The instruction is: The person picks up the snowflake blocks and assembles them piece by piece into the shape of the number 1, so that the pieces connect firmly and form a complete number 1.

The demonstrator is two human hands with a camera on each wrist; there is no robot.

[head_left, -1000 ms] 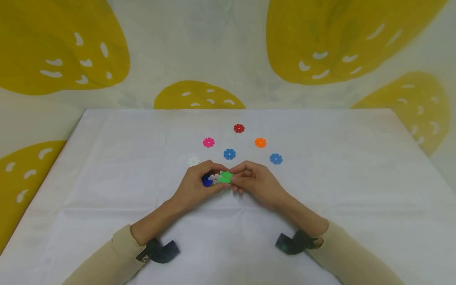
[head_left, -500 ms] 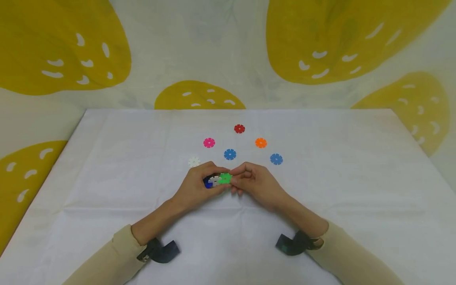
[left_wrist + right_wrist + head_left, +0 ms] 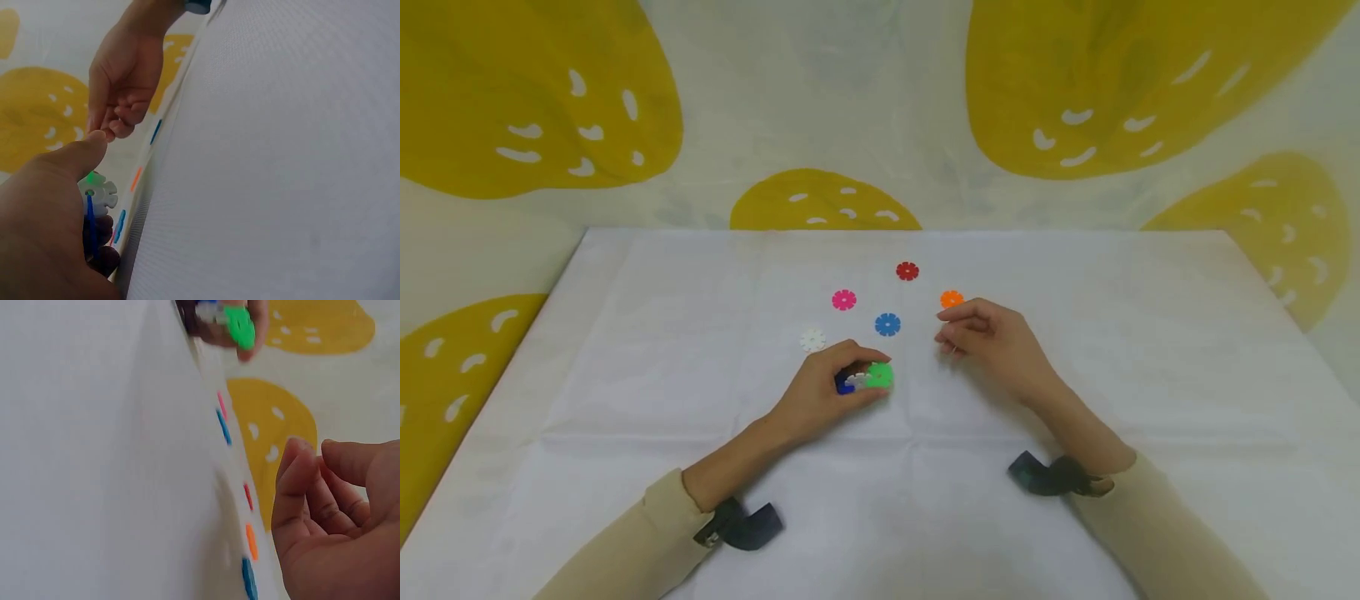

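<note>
My left hand (image 3: 814, 390) holds a small chain of joined notched plastic discs between thumb and fingers. The chain has a green disc (image 3: 880, 375) at its right end, a white disc (image 3: 857, 381) in the middle and a dark blue disc (image 3: 92, 225) nearest the palm. My right hand (image 3: 1003, 346) hovers over the table to the right, fingers loosely bent. Its thumb and forefinger stand apart in the right wrist view, with nothing between them. Just beyond those fingers lies an orange disc (image 3: 952, 298). A blue disc (image 3: 249, 578) on the right is hidden by this hand in the head view.
Loose discs lie flat on the white-covered table (image 3: 647, 350): red (image 3: 907, 271), pink (image 3: 844, 300), a middle blue one (image 3: 887, 325) and a white one (image 3: 812, 340) beside the left hand. Behind the table hangs a cloth with yellow shapes (image 3: 823, 200).
My right hand has let go of the green disc and moved right and away from me, toward the orange and right-hand blue discs. The left hand keeps the chain in almost the same spot.
</note>
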